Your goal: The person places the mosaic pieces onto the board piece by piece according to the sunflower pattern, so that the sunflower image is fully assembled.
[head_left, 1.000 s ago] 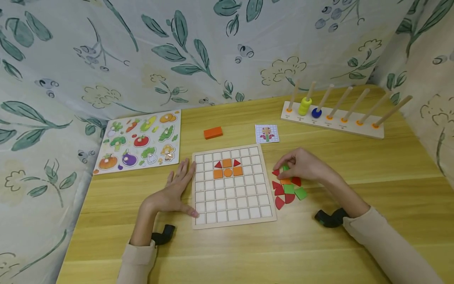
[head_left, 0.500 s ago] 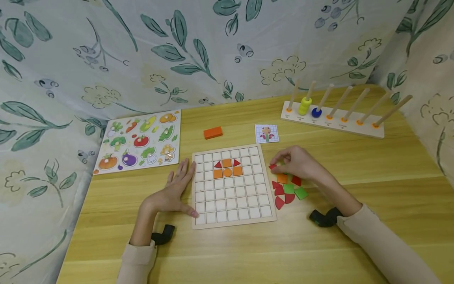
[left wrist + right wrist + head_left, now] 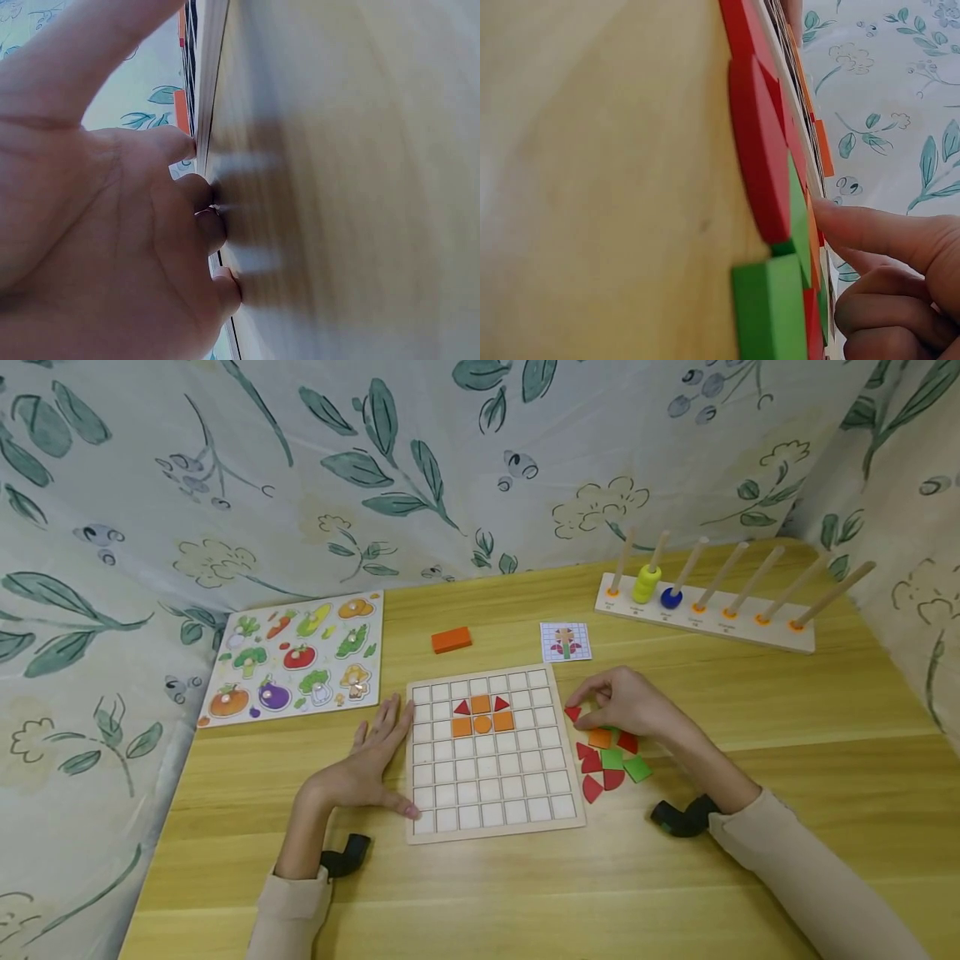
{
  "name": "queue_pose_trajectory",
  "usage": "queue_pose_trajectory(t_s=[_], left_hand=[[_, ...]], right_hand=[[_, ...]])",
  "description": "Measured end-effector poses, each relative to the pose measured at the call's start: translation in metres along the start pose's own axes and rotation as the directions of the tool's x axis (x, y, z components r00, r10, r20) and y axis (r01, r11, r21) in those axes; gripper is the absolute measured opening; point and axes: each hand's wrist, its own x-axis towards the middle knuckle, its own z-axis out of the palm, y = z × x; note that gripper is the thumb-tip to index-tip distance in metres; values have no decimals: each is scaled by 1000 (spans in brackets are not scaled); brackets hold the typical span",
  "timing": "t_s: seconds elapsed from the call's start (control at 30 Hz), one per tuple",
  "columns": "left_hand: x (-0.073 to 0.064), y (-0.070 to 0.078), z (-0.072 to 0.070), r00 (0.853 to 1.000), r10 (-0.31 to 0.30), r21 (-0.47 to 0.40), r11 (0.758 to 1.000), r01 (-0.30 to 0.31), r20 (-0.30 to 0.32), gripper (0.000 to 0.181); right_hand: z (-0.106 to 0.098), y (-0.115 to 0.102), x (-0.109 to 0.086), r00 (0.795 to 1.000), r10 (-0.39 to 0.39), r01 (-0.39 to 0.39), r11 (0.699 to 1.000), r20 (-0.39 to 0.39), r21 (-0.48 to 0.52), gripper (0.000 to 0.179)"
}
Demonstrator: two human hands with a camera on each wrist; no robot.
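A wooden grid board [image 3: 495,837] lies mid-table, with orange squares, an orange round piece [image 3: 482,723] and two red triangles in its upper cells. Along the board's left edge rests my left hand [image 3: 360,772], fingers spread, thumb at the near corner; the left wrist view shows its fingertips [image 3: 227,294] down at the table. Just off the right edge, my right hand [image 3: 626,703] pinches a small red triangle [image 3: 573,712] between thumb and index finger. Below that hand is a loose cluster of red, green and orange pieces, including a green square [image 3: 638,769] and a red quarter-round [image 3: 613,779].
Behind the board are a pattern card [image 3: 566,642] and an orange block [image 3: 452,640]. A vegetable puzzle board [image 3: 330,691] lies at the back left. At the back right stands a peg rack [image 3: 780,637] with yellow and blue rings. Patterned cloth [image 3: 450,460] hangs behind the table.
My right hand has shifted a little left toward the board, bringing the red triangle from the cluster close to the edge. The left hand has stayed put.
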Motion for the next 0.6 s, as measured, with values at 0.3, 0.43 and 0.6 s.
queue_pose_trajectory(t_s=[0.3, 0.43, 0.6], left_hand=[[0, 1, 0, 1000, -2, 0, 1000, 2, -2, 148], [0, 0, 1, 1000, -2, 3, 1000, 2, -6, 148], [0, 0, 1, 1000, 1, 5, 1000, -1, -6, 148]], right_hand=[[1, 1, 3, 999, -32, 31, 999, 19, 29, 31], [2, 2, 4, 999, -37, 36, 999, 22, 39, 32], [3, 2, 5, 999, -39, 38, 998, 20, 49, 32]])
